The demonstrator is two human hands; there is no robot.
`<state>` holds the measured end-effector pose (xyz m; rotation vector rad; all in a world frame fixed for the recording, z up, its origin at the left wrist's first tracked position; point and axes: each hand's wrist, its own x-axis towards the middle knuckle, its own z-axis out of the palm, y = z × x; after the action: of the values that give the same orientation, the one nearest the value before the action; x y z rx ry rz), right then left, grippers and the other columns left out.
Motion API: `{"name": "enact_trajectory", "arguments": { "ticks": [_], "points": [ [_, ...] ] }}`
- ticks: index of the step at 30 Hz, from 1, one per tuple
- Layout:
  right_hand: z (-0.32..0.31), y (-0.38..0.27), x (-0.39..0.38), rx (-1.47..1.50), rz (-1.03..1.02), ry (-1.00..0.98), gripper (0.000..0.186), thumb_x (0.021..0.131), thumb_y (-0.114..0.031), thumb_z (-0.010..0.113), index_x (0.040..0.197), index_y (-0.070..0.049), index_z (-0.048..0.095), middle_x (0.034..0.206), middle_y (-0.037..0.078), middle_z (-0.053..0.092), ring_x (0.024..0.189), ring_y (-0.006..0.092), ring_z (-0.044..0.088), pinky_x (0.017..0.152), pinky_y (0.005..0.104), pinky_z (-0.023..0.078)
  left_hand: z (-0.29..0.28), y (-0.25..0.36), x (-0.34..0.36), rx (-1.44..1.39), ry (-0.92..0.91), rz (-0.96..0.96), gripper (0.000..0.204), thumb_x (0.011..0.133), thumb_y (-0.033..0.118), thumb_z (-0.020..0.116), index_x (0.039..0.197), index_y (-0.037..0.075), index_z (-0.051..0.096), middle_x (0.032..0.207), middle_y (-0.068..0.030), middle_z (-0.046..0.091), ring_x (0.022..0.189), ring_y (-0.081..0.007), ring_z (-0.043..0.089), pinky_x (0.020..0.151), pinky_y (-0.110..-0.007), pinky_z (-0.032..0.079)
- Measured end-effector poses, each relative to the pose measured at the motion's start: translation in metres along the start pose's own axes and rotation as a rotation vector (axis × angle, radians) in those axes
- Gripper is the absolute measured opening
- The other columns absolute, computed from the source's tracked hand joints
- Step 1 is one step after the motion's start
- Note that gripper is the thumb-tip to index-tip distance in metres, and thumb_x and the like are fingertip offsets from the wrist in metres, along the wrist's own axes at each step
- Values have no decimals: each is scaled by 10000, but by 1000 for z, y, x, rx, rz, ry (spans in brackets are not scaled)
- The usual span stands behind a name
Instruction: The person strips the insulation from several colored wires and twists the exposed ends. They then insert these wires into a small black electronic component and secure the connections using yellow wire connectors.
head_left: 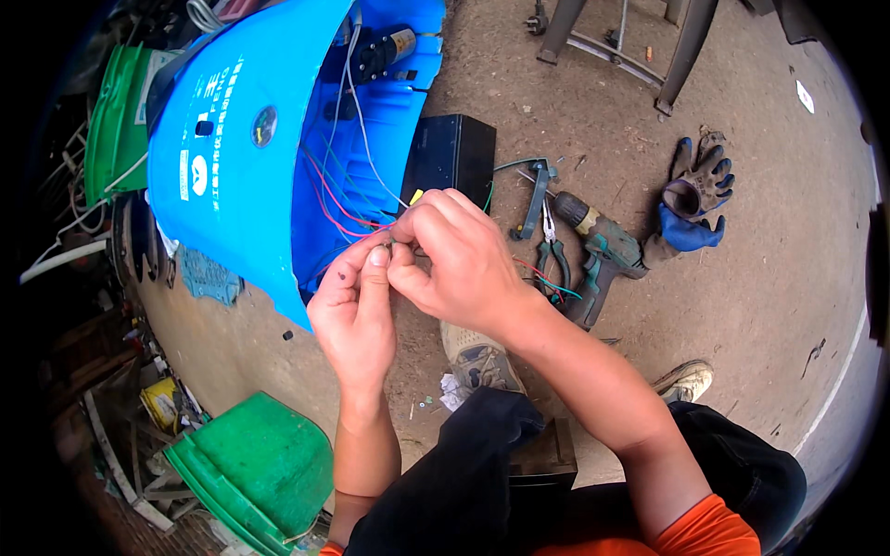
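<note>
My left hand (357, 301) and my right hand (459, 264) meet in front of the open side of a blue plastic housing (236, 157). Thumbs and fingers of both are pinched together on the ends of thin electrical wires, and the exact joint is hidden between the fingertips. Red wires (338, 218) run out of the housing to my fingers. A grey cable (360, 130) comes down from above, beside a small black pump motor (385, 54) inside the housing. A round gauge (265, 126) is set in the housing's wall. Just behind my right hand stands a black box (451, 153).
To the right on the floor lie pliers (553, 255), a cordless drill (603, 246) and work gloves (695, 190). A stool or table frame (612, 56) stands at the back. Green plastic containers (260, 463) and scrap crowd the left. My shoe (482, 357) is below my hands.
</note>
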<state>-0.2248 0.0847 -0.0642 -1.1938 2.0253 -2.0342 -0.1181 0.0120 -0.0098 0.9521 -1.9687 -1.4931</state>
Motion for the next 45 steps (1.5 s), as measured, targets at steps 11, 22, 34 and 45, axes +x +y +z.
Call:
{"name": "enact_trajectory", "arguments": {
  "ticks": [11, 22, 34, 45],
  "points": [
    [-11, -16, -12, -170, -72, -68, 183, 853, -56, 669, 1021, 4, 710, 894, 84, 613, 806, 257, 578, 722, 385, 435, 2, -4, 1, -7, 13, 30, 208, 1004, 34, 612, 1162, -84, 678, 994, -85, 715, 842, -107, 658, 761, -245, 553],
    [-47, -8, 6, -69, -62, -194, 228, 817, -70, 718, 1043, -41, 708, 895, 74, 631, 820, 250, 600, 723, 372, 438, 4, 1, 4, 642, -35, 357, 105, 921, -70, 627, 1014, -21, 639, 947, -168, 682, 816, -295, 680, 725, -364, 545],
    [-43, 2, 9, -32, -173, -158, 186, 758, 9, 745, 936, -38, 718, 861, 82, 696, 721, 243, 641, 642, 336, 467, 2, 4, 8, 407, -169, 288, 132, 898, -19, 694, 1022, -5, 651, 903, -143, 652, 741, -264, 641, 642, -329, 513],
    [-40, -3, 11, -124, -141, -199, 138, 736, -16, 724, 825, -22, 619, 729, 113, 607, 648, 295, 609, 579, 378, 482, 5, -5, 11, 606, -81, 580, 214, 873, -60, 693, 1079, -4, 689, 905, -145, 666, 759, -259, 654, 666, -330, 530]
  ]
}}
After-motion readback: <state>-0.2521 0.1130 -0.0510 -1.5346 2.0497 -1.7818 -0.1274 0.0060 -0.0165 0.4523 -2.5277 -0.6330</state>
